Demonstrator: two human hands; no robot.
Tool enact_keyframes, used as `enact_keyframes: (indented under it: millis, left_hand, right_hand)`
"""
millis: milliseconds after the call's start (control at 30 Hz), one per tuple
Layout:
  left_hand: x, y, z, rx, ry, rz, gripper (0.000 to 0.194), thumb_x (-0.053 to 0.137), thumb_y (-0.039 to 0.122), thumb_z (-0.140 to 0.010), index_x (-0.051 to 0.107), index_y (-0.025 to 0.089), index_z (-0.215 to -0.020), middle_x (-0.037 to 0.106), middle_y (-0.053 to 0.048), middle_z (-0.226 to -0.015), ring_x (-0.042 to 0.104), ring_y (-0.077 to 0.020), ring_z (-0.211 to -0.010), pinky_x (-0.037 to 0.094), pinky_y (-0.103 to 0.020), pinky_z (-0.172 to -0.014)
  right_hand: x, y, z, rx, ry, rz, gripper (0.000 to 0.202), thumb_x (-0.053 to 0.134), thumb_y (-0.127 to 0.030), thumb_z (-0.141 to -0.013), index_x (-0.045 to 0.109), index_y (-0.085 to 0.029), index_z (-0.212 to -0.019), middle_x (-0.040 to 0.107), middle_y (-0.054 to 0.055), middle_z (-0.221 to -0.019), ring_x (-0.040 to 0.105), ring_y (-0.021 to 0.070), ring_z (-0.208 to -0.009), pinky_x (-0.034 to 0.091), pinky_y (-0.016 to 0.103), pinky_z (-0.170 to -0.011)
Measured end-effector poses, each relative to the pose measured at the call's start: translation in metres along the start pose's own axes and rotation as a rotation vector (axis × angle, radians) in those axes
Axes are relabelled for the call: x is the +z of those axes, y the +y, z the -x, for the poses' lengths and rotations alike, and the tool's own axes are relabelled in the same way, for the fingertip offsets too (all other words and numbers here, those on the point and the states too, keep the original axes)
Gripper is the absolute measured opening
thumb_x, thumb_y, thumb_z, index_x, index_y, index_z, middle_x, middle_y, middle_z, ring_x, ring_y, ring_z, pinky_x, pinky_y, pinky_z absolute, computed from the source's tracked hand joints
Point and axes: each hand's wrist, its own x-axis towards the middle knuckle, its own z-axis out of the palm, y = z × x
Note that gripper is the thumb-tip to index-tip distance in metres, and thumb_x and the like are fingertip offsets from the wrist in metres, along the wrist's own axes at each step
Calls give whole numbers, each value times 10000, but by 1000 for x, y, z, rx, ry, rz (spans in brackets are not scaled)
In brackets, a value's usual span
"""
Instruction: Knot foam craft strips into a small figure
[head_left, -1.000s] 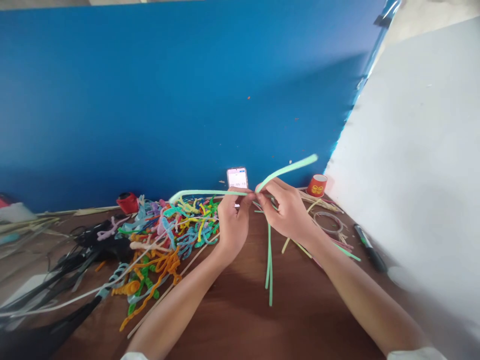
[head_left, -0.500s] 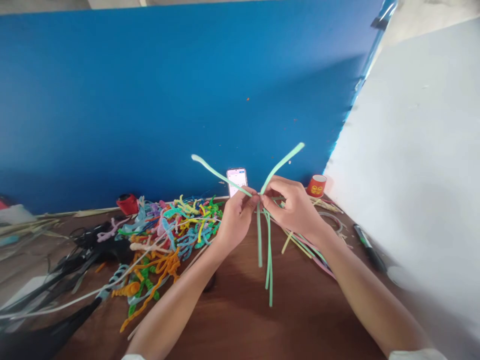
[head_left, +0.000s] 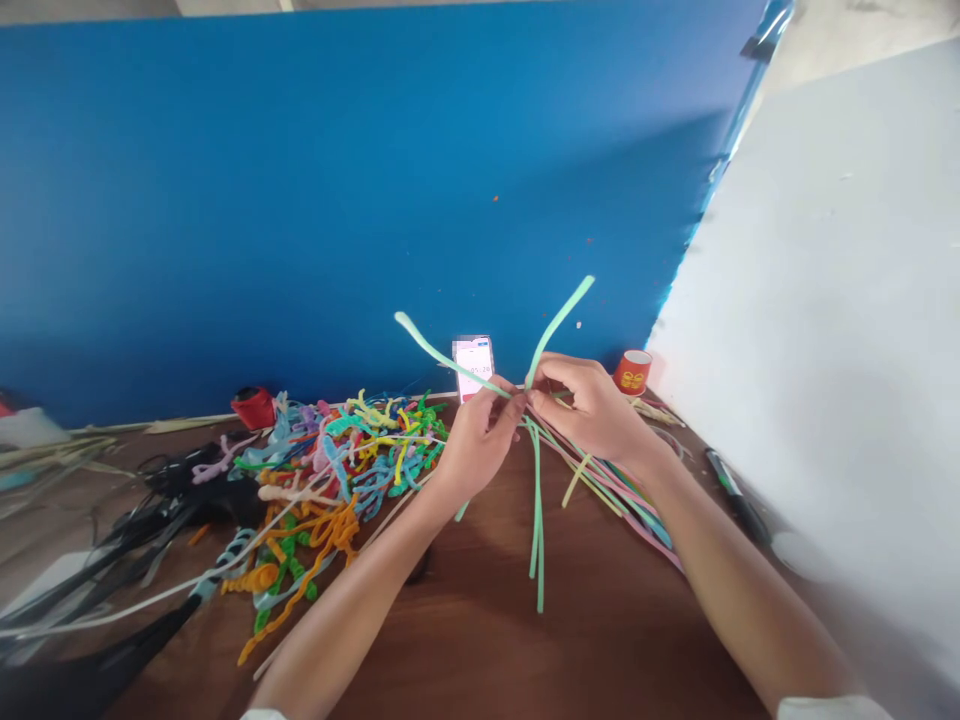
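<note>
Light-green pipe cleaners (head_left: 559,322) are pinched between both hands above the brown table, near the middle of the view. My left hand (head_left: 484,435) is closed, thumb and fingers pressed on the joint where the stems meet. Against it, my right hand (head_left: 589,405) pinches the same spot from the other side. One stem end sticks up to the left and another up to the right. Below the left hand a short green end shows. Two more green stems (head_left: 537,510) point toward me on the table under the hands. My fingertips hide the joint itself.
A pile of colourful bent pipe cleaners (head_left: 375,450) lies to the left, beside black cables. Straight pipe cleaners (head_left: 637,515) lie under my right forearm. A phone (head_left: 474,360) leans on the blue partition (head_left: 375,200). A red paper cup (head_left: 634,372) and a marker (head_left: 739,495) are at right.
Both hands have shifted slightly right. The stem that hung straight down between them has swung left, behind my left hand, and the upper ends have tilted a little inward.
</note>
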Motion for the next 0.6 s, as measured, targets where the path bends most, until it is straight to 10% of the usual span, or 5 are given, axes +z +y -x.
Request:
enact_keyframes:
  millis: [600]
  left_hand:
    - [5, 1, -5, -135, 163, 288, 331, 623, 448, -897, 545, 172, -732, 597, 19, -603, 492, -70, -474, 453, -201, -487]
  right_hand:
    - [-4, 4, 1, -3, 19, -73, 130, 544, -189, -904, 606, -190, -790, 647, 29, -830, 581, 147, -740, 389, 291, -652]
